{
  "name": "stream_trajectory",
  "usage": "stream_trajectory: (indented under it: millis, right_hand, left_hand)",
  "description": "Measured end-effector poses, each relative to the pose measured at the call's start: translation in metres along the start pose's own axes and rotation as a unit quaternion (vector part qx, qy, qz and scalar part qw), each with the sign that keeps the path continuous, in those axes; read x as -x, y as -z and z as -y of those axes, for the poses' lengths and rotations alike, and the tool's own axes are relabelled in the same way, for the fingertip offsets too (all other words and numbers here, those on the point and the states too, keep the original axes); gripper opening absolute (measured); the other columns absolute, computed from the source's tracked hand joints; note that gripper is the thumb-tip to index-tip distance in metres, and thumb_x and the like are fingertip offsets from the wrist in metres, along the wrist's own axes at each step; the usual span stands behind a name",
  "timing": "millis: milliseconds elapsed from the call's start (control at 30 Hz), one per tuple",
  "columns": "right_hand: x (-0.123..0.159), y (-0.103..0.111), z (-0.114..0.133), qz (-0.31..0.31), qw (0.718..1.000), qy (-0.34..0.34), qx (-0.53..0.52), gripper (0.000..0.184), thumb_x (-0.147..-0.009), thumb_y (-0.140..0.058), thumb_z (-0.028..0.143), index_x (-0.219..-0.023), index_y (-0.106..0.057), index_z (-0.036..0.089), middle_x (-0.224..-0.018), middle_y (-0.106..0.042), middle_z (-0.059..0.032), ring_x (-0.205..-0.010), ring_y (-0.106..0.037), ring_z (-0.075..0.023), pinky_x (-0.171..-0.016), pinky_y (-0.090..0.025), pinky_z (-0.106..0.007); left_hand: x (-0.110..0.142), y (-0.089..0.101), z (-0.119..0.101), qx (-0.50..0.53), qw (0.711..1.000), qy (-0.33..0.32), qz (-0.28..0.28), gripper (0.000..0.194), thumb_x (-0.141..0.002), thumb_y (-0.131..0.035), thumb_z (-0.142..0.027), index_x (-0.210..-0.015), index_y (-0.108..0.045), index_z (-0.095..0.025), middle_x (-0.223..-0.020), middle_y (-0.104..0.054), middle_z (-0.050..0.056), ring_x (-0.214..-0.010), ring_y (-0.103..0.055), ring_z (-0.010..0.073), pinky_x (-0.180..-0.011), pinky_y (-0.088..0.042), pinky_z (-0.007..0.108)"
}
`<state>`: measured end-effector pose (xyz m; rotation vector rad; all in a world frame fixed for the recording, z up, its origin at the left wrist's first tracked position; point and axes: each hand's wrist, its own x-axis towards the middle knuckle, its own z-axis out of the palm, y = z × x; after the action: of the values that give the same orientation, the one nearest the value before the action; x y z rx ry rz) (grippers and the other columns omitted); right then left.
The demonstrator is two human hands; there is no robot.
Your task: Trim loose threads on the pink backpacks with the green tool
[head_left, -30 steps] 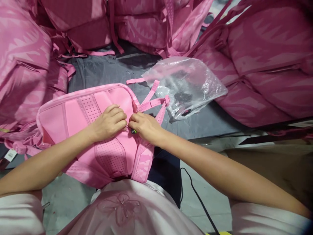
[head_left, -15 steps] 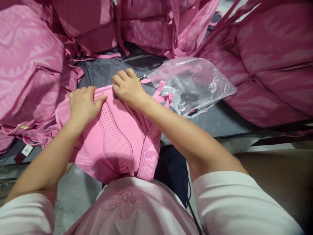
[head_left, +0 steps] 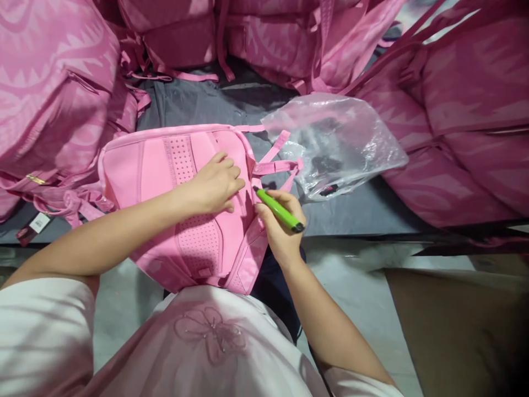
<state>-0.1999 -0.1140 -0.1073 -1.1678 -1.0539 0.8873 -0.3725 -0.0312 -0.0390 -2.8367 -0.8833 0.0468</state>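
Observation:
A light pink backpack [head_left: 157, 165] lies back panel up on the dark table, its lower end against my lap. My left hand [head_left: 215, 184] rests on the padded panel with fingers curled and pressing near the right seam. My right hand [head_left: 276, 220] is closed round a green pen-like tool [head_left: 279, 209], whose tip points at the backpack's right edge by the strap attachments [head_left: 275, 165]. The two hands are a few centimetres apart.
Many darker pink patterned backpacks [head_left: 53, 94] are piled round the table on the left, back and right [head_left: 467, 110]. A crumpled clear plastic bag [head_left: 334, 138] lies to the right of the straps. A brown carton [head_left: 463, 325] stands low right. A hang tag [head_left: 39, 222] dangles at left.
The backpack has been turned and shifted. My right hand came back from its far edge to the right side, the green tool now showing plainly. My left hand moved right onto the panel's middle.

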Motion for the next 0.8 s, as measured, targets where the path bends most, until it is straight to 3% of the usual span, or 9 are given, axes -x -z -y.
stream_trajectory:
  millis: [67,133,233,333,500,700,800]
  right_hand:
    - [0.006,0.001,-0.009,-0.043,0.999,-0.024,-0.006,0.028,-0.079,-0.079,0.042,-0.089,-0.062,0.022,-0.075,-0.068,0.0013,-0.061,-0.065,-0.0149,-0.058,-0.054,-0.029]
    - [0.009,0.005,-0.013,-0.042,0.998,-0.048,-0.020,0.027,-0.084,-0.072,0.045,-0.087,-0.058,0.023,-0.062,-0.061,0.0052,-0.045,-0.053,-0.0119,-0.044,-0.044,-0.025]
    - [0.011,0.011,-0.013,0.015,0.998,-0.055,-0.016,0.024,-0.089,-0.067,0.046,-0.095,-0.062,0.023,-0.060,-0.063,0.0039,-0.043,-0.053,-0.0136,-0.042,-0.043,-0.027]
    - [0.012,0.012,-0.011,0.039,0.998,-0.038,0.022,0.019,-0.090,-0.068,0.041,-0.091,-0.066,0.022,-0.066,-0.066,0.0010,-0.051,-0.057,-0.0151,-0.047,-0.045,-0.029]
    - [0.012,0.004,-0.012,0.057,0.997,-0.022,0.057,0.018,-0.090,-0.069,0.039,-0.093,-0.069,0.022,-0.072,-0.066,0.0008,-0.055,-0.057,-0.0141,-0.052,-0.046,-0.030]
    - [0.009,0.000,-0.011,0.054,0.995,-0.010,0.087,0.020,-0.090,-0.068,0.041,-0.088,-0.068,0.021,-0.071,-0.066,0.0002,-0.058,-0.060,-0.0153,-0.053,-0.049,-0.031]
    - [0.009,-0.001,-0.011,0.061,0.995,-0.024,0.076,0.021,-0.091,-0.068,0.043,-0.091,-0.067,0.022,-0.070,-0.065,0.0007,-0.054,-0.059,-0.0152,-0.051,-0.048,-0.031]
  left_hand:
    - [0.007,-0.003,-0.008,0.002,1.000,-0.012,-0.017,0.028,-0.077,-0.082,-0.040,-0.086,-0.071,-0.017,-0.083,-0.068,0.006,-0.091,-0.060,0.0263,-0.106,-0.042,0.056]
    - [0.018,-0.010,-0.017,-0.008,0.998,-0.017,-0.067,0.015,-0.084,-0.075,-0.033,-0.085,-0.068,-0.020,-0.083,-0.066,0.003,-0.093,-0.058,0.0240,-0.112,-0.038,0.056]
    - [0.031,-0.022,-0.028,-0.032,0.986,-0.011,-0.161,0.016,-0.096,-0.058,-0.022,-0.081,-0.063,-0.022,-0.081,-0.061,-0.001,-0.095,-0.056,0.0191,-0.117,-0.037,0.048]
    - [0.036,-0.029,-0.032,-0.043,0.978,-0.018,-0.203,0.023,-0.099,-0.051,-0.015,-0.079,-0.059,-0.021,-0.078,-0.058,-0.002,-0.094,-0.054,0.0165,-0.116,-0.038,0.044]
    - [0.035,-0.031,-0.028,-0.025,0.978,-0.025,-0.207,0.021,-0.099,-0.052,-0.017,-0.080,-0.060,-0.022,-0.079,-0.058,-0.002,-0.093,-0.053,0.0168,-0.115,-0.040,0.045]
    - [0.034,-0.032,-0.026,0.004,0.992,-0.003,-0.127,0.028,-0.102,-0.044,-0.021,-0.087,-0.067,-0.025,-0.084,-0.060,-0.002,-0.097,-0.056,0.0168,-0.121,-0.035,0.043]
    - [0.033,-0.032,-0.026,-0.003,0.993,0.000,-0.115,0.030,-0.103,-0.042,-0.021,-0.086,-0.067,-0.026,-0.084,-0.061,-0.002,-0.097,-0.057,0.0169,-0.121,-0.035,0.043]
